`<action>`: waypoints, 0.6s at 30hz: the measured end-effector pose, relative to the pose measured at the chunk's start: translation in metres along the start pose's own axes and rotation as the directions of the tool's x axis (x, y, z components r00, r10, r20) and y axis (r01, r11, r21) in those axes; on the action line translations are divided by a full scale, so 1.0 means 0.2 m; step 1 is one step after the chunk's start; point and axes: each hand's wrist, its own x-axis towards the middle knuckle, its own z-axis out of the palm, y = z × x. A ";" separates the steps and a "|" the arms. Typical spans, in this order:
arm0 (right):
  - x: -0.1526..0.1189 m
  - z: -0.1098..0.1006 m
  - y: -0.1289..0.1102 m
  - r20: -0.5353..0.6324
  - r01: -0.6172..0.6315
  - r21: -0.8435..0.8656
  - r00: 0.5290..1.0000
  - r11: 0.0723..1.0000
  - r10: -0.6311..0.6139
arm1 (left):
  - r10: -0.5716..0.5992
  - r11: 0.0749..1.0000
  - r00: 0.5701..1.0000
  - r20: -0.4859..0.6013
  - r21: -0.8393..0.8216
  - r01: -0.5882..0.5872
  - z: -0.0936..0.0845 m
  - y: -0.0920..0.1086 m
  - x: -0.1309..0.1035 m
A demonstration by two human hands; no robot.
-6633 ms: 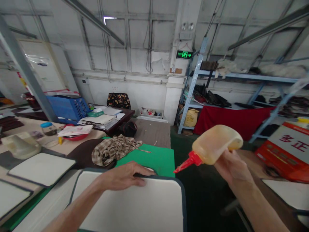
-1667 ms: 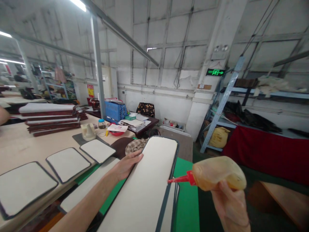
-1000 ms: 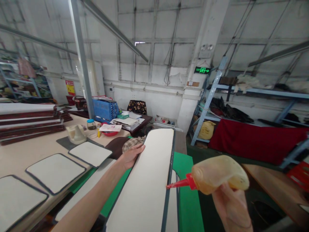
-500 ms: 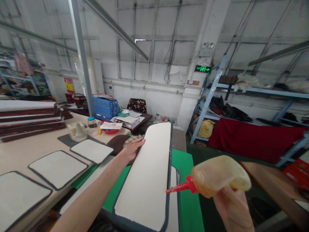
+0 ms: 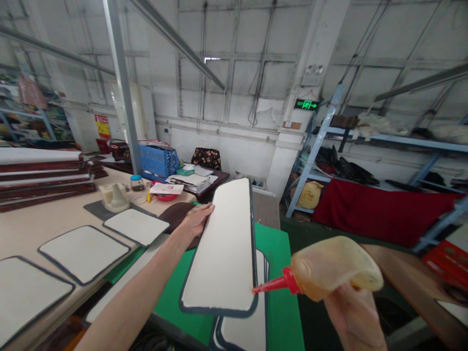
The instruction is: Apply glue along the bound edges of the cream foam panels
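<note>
My left hand is closed on the left edge of a long white panel with a dark border, holding it tilted up over the green surface. In my right hand lies a squeeze bottle of yellowish liquid, gripped from below and tipped sideways. Its red nozzle points left, the tip at the panel's right border near the lower corner. Below the held panel, similar panels are stacked on the green surface.
Several dark-edged white panels lie along the beige table at left. Behind them are a cream container, a blue-lidded jar and a blue crate. A metal post rises there. Blue shelving stands at right.
The held panel has shifted up and away, and its lower end has risen, baring more of the stacked panels. The bottle stays almost in place, its nozzle now nearer the panel's lower corner.
</note>
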 end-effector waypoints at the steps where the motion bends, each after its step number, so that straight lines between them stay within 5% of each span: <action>1: 0.00 0.00 0.00 -0.008 -0.003 -0.001 1.000 1.000 0.003 | 0.003 1.000 1.000 -0.004 0.000 -0.003 0.00 0.00 0.01; 12: -0.03 -0.01 -0.05 -0.125 0.054 0.007 0.991 0.999 -0.053 | 0.068 0.997 0.994 -0.089 -0.018 -0.070 -0.04 -0.04 0.04; 18: -0.09 -0.01 -0.04 -0.273 0.178 -0.142 0.939 0.974 -0.211 | 0.066 0.996 0.982 -0.179 -0.047 -0.075 -0.01 -0.07 0.03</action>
